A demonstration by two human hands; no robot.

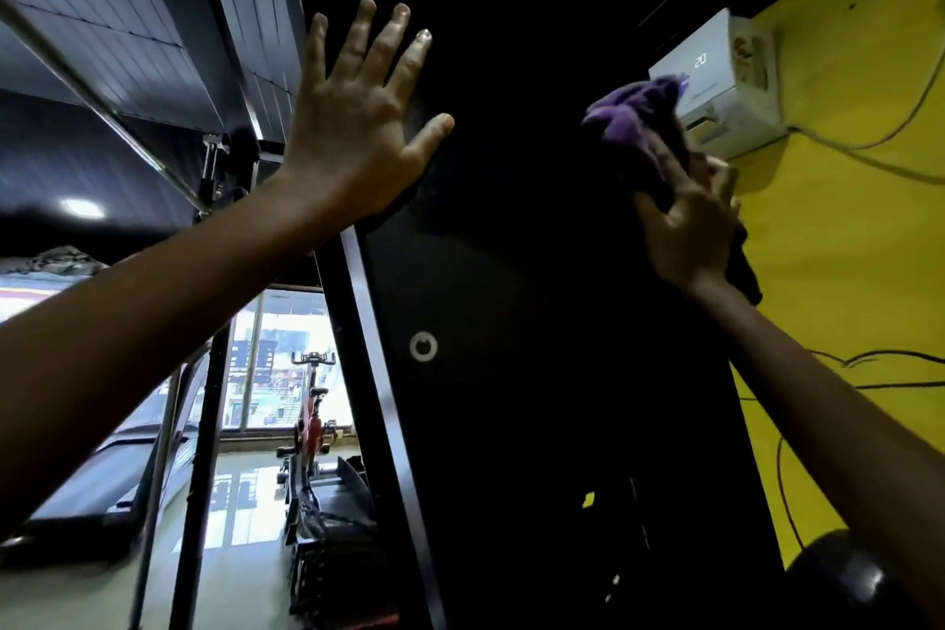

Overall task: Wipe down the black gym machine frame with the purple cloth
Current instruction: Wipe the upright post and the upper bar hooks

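Black machine frame [537,271] fills frame centre, dark, smooth. Left hand [353,128], fingers spread wide, lies flat against its upper left edge. Right hand [685,225] grips bunched purple cloth [634,118] at its upper right edge.

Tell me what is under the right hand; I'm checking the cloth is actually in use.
The purple cloth lies bunched under the right hand, against the black frame. The fingers cover its middle; how much touches the frame is hidden.
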